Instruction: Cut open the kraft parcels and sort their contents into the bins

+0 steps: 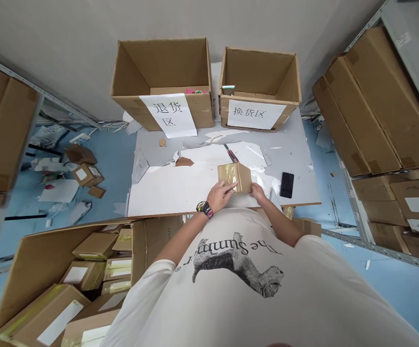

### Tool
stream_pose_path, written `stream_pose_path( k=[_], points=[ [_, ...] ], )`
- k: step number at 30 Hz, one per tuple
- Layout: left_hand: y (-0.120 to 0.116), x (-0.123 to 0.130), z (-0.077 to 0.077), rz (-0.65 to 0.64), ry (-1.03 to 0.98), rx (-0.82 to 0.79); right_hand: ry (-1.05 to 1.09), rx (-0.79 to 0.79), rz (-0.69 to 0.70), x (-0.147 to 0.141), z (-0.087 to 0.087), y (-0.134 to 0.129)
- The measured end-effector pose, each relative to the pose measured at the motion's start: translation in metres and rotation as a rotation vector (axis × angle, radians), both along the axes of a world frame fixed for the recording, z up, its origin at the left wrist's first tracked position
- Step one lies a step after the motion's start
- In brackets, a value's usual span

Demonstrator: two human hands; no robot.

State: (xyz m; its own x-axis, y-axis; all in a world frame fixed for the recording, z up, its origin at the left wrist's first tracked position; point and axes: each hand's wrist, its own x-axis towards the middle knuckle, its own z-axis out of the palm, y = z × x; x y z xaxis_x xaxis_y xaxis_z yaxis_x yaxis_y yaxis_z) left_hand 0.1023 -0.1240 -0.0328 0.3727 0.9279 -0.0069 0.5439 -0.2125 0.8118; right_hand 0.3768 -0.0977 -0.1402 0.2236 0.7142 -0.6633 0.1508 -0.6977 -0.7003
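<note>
White T-shirt [245, 294] fills the 6 o'clock edge of the view, with both forearms extending from it toward the table [296, 144]. Left hand [222, 195] lies on a small cardboard parcel [233, 177], fingers extended and lightly spread, apparently steadying it from above. Right hand [258, 193] contacts the parcel's 3 o'clock side; its fingers are hidden, so the grip cannot be confirmed.

The parcel sits at 12 o'clock from the torso, on a white sheet [166, 193] near the table's edge, a position that keeps it within reach of both hands. Clear tape or film covers its top face. A knife [231, 153] lies just beyond it at 12 o'clock. A phone [286, 185] lies at 3 o'clock, apart from the hands.

Two open cartons [162, 82] stand at the table's far end, their paper signs [168, 115] facing the person for reading. An open carton of parcels [60, 284] stands at 7 o'clock, within easy reach.
</note>
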Motion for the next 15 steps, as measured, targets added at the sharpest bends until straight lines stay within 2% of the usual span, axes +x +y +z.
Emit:
stream_pose_path(
  k=[3,6,11,13,15],
  points=[
    [0.005,-0.001,0.001,0.138,-0.04,0.012,0.047,0.018,-0.022,-0.003,0.003,-0.004],
    [0.01,-0.013,-0.003,0.316,-0.061,-0.027,0.119,0.053,-0.031,-0.01,0.009,-0.01],
    [0.018,-0.049,-0.016,0.606,-0.063,-0.276,0.279,0.176,0.015,-0.025,0.016,-0.017],
    [0.018,-0.063,-0.024,0.659,-0.117,-0.372,0.301,0.237,0.066,-0.031,0.018,-0.019],
    [0.015,-0.074,-0.033,0.646,-0.198,-0.429,0.283,0.332,0.112,-0.035,0.02,-0.021]
  ],
)
